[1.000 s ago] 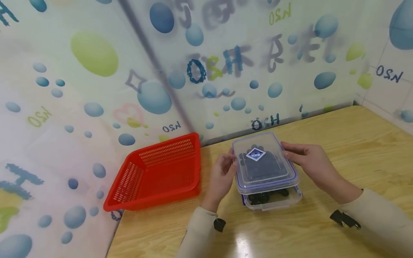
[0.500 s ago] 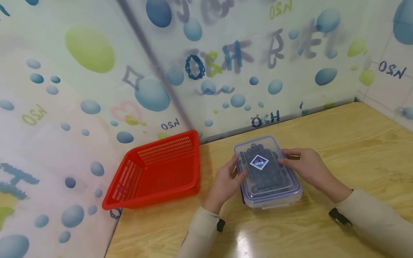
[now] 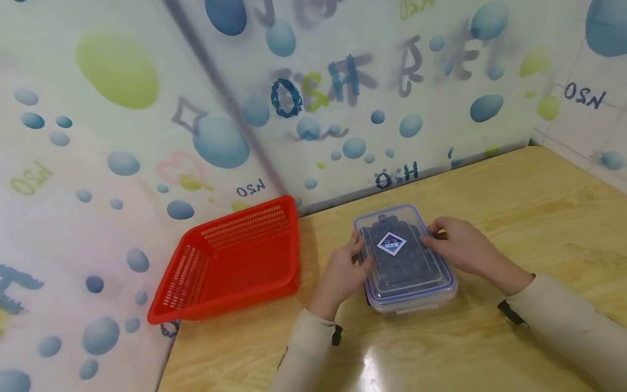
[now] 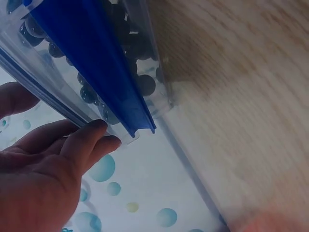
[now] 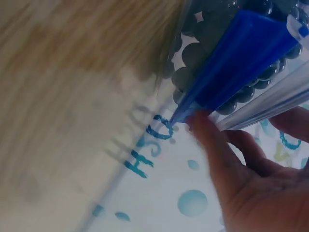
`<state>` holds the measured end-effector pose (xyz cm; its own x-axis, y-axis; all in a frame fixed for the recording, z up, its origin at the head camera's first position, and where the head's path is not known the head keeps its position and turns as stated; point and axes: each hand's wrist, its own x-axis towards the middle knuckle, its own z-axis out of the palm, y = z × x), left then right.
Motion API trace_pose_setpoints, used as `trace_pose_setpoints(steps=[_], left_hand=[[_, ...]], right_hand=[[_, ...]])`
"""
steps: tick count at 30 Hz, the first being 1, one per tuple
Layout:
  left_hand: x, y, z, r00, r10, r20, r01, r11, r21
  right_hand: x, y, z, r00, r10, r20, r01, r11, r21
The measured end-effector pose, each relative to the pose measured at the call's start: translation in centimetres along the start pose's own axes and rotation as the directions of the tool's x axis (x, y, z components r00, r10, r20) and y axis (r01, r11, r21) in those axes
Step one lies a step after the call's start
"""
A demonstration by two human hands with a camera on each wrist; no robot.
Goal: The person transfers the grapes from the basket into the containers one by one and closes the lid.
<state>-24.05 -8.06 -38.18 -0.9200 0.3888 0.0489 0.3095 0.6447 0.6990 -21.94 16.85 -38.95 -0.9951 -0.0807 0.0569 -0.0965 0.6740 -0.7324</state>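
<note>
A clear lid with a blue seal and a diamond sticker lies over a clear plastic food container on the table. Dark glossy balls fill much of the container. My left hand holds the lid's left edge, its thumb over the top. On the opposite edge, my right hand grips the lid with thumb and fingers. Both wrist views show blue side flaps, the left flap and the right flap, slanting out from the container's sides, with fingertips close to their ends.
A red slotted plastic basket stands on the wooden table left of the container. A patterned wall covering runs along the table's back and left edges.
A second ago the lid's near end was raised above the container; it has come down onto the rim. Both hands stay at its sides, and the head view has shifted slightly.
</note>
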Motion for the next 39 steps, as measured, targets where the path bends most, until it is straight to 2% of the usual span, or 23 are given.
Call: trace_pose_setpoints(steps=[4,8,15,20,23,25,27,29,31,33,36,39], left_hand=[[0.1,0.0,-0.4,1.0,-0.018,0.02,0.017,0.998,0.053],[0.0,0.1,-0.5,0.999,-0.013,0.042,0.01,0.997,0.071],[0.3,0.6,-0.2,1.0,-0.018,-0.002,0.018,0.993,0.112],[-0.2,-0.4,0.5,0.999,0.005,-0.048,-0.002,0.998,0.058],[-0.2,-1.3,0.7,0.996,-0.05,-0.069,0.047,0.998,-0.043],[-0.1,-1.8,0.8,0.988,-0.144,-0.055,0.135,0.981,-0.138],[-0.1,-2.0,0.8,0.97,-0.244,-0.021,0.233,0.945,-0.23],[-0.2,-2.2,0.9,0.951,-0.311,0.007,0.298,0.906,-0.299],[-0.2,-2.3,0.9,0.941,-0.337,0.026,0.325,0.881,-0.343],[-0.1,-2.3,1.0,0.941,-0.336,0.04,0.326,0.868,-0.374],[0.0,-2.4,1.0,0.945,-0.324,0.054,0.317,0.859,-0.402],[0.0,-2.5,0.9,0.943,-0.326,0.065,0.323,0.853,-0.411]], right_hand=[[0.2,-0.5,-0.1,0.999,-0.008,0.036,0.011,0.997,-0.077],[-0.2,-0.4,-0.1,0.999,-0.009,0.051,0.011,0.998,-0.055],[-0.8,-0.1,-0.3,1.0,-0.014,0.028,0.017,0.996,-0.084],[-1.1,0.3,0.0,1.0,-0.007,0.008,0.007,0.996,-0.09],[-1.1,0.8,0.1,0.999,0.015,0.034,-0.013,0.998,-0.067],[-1.1,1.1,0.2,0.997,0.032,0.073,-0.029,0.999,-0.04],[-1.1,1.3,0.3,0.99,0.061,0.126,-0.062,0.998,0.006],[-1.1,1.5,0.5,0.986,0.071,0.154,-0.079,0.996,0.049],[-1.1,1.5,0.6,0.987,0.074,0.143,-0.086,0.993,0.082],[-1.2,1.2,0.7,0.993,0.075,0.09,-0.083,0.993,0.082],[-1.4,0.4,1.2,0.999,0.05,-0.02,-0.049,0.998,0.044],[-1.6,-0.5,1.8,0.995,0.017,-0.102,-0.019,1.0,-0.018]])
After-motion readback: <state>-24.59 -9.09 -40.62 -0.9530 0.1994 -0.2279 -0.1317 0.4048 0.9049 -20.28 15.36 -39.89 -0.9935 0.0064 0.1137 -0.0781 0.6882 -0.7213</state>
